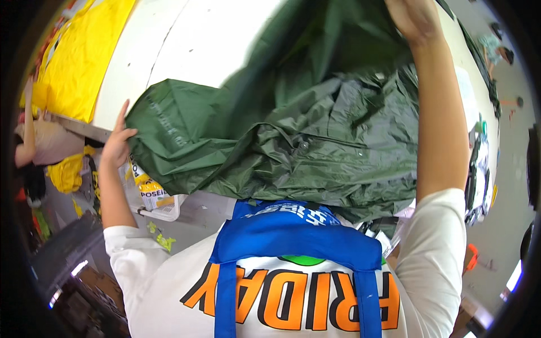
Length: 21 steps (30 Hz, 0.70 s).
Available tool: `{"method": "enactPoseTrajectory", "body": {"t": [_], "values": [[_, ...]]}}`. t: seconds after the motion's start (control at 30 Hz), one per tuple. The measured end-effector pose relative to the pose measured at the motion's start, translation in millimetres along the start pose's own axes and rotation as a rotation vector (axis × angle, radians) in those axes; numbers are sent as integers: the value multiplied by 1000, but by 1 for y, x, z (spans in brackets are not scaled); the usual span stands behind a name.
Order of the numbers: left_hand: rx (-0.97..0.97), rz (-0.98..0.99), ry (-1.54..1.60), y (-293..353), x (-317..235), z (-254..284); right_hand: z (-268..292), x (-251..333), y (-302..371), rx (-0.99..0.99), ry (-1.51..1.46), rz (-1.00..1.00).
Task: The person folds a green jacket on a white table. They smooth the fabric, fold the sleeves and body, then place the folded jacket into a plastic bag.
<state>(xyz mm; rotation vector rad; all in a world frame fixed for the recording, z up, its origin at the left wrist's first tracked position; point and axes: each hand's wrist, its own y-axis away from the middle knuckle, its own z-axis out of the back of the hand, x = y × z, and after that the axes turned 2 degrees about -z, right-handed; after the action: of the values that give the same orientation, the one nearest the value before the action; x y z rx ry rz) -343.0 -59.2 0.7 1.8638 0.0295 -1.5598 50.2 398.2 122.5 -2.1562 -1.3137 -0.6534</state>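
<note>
A dark green, shiny waterproof garment (344,141), looking like a raincoat with small snap buttons, lies crumpled across the near side of the white table (191,45). At its left end, my left hand (115,145) has the thumb over the cloth edge and the index finger stretched upward. My right hand (416,19) is raised at the far right, closed on a lifted part of the garment; its fingertips are cut off by the top of the picture. That raised part is smeared by motion. Faint lettering marks the smooth left panel.
Yellow fabric (93,53) covers the table's far left, where another person (51,138) is at work. Below the left edge stands a white plastic basket (163,209) with yellow-and-white packages. Dark folded items (479,169) lie along the right edge. A further person (496,53) is at the far right.
</note>
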Motion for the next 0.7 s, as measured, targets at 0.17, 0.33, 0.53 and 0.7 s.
{"method": "enactPoseTrajectory", "body": {"t": [0.17,0.33,0.53,0.7], "values": [[328,-93,453,24,17,114,12,-37,160,-995,1260,348],[-209,142,-317,31,31,101,58,-129,488,-2231,1828,-511],[-242,-134,-931,-2,-18,109,17,-186,549,-1993,579,-90],[56,-175,45,-20,-202,73,-29,-17,502,-1429,287,424]]}}
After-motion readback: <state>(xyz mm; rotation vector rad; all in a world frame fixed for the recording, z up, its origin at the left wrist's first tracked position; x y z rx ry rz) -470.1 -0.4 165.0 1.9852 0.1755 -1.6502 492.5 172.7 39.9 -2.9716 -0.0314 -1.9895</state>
